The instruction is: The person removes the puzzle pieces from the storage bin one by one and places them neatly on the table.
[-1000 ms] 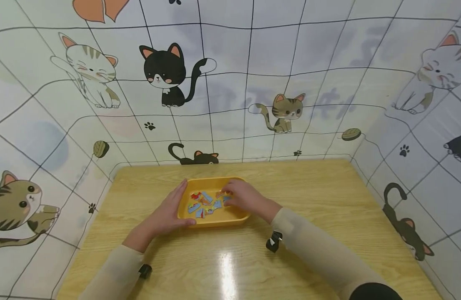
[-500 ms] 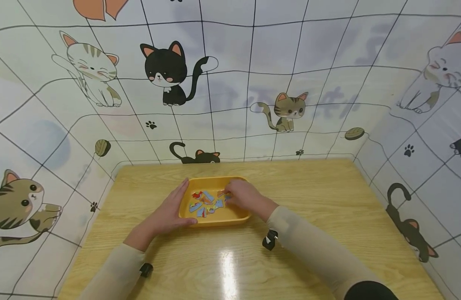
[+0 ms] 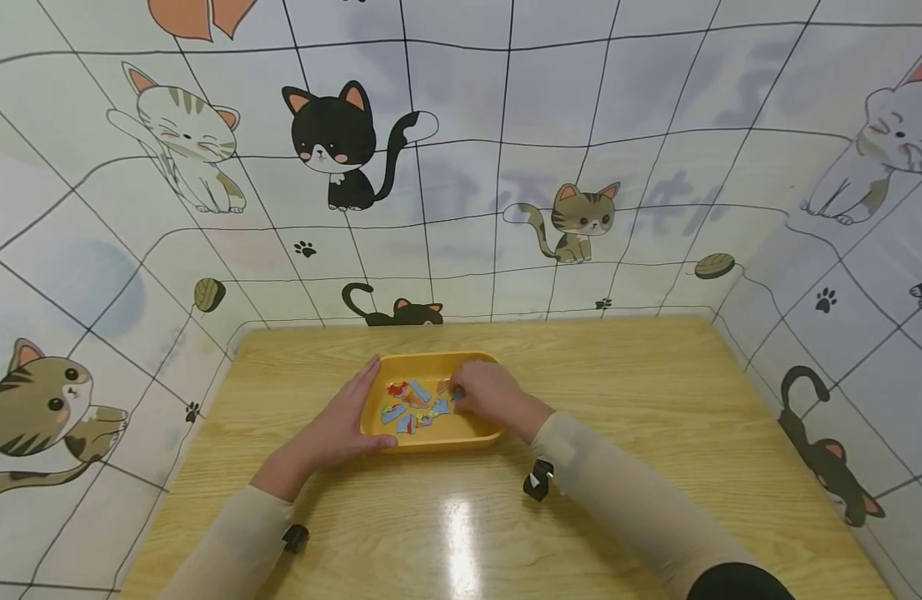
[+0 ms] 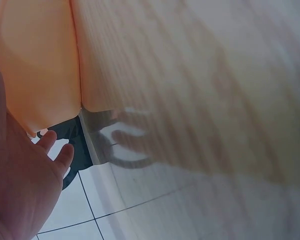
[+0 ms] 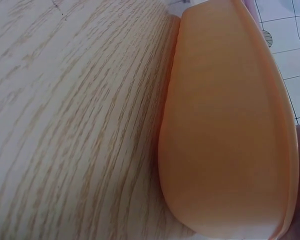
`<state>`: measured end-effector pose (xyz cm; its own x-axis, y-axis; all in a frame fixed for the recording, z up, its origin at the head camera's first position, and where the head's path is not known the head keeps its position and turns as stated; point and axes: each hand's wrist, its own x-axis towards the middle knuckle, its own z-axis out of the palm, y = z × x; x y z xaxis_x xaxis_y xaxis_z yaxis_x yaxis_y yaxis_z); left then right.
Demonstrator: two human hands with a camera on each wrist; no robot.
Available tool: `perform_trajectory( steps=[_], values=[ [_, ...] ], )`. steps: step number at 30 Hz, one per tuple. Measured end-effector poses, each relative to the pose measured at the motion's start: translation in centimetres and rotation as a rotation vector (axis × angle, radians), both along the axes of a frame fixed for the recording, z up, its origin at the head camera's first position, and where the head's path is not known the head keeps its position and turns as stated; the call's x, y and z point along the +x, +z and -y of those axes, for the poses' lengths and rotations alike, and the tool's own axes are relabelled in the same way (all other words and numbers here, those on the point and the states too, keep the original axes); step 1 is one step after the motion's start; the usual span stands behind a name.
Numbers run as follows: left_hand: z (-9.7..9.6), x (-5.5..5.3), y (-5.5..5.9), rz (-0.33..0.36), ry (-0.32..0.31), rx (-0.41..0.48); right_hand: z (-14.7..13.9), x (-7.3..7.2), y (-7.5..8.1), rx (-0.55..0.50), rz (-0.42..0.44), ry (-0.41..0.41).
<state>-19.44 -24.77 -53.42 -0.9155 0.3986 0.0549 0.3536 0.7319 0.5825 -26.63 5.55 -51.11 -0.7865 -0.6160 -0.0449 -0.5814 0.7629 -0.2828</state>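
Observation:
A yellow-orange tray (image 3: 438,443) stands on the wooden table, its near wall filling much of the right wrist view. Flat printed puzzle pieces (image 3: 407,423) in blue, red and orange lie scattered on its floor. My left hand (image 3: 337,425) braces the tray's left end, fingers spread straight along the side and thumb at the front rim. Over the tray's right part, my right hand (image 3: 491,392) reaches in with curled fingers and pinches a small blue puzzle piece (image 3: 458,393), mostly covered by the fingertips. The left wrist view shows spread fingers (image 4: 64,157) beside the tray wall.
The wooden table (image 3: 618,375) extends around the tray on every side. A white cat-patterned cloth wall (image 3: 468,192) rises behind the table and along both sides. Small black wrist cameras (image 3: 538,480) hang at both sleeves.
My right fingertips have drawn together around the blue piece, with the wrist shifting slightly left. The left hand stays on the tray, and the head view has shifted slightly.

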Motion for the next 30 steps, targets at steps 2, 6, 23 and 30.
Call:
perform_trajectory(
  steps=[2, 6, 23, 30],
  values=[
    [-0.04, -0.04, -0.04, -0.002, -0.005, 0.002, 0.03, 0.04, 0.07, 0.01, 0.004, 0.001],
    [-0.01, -0.11, -0.22, -0.006, -0.007, 0.005, 0.14, 0.03, 0.12, 0.016, 0.027, 0.004],
    [0.03, -0.01, -0.27, -0.004, -0.004, 0.004, 0.13, -0.04, -0.15, 0.053, -0.007, -0.01],
    [0.06, -0.17, -0.4, -0.001, 0.0, 0.002, -0.05, 0.01, 0.45, 0.029, 0.039, 0.012]
  ],
)
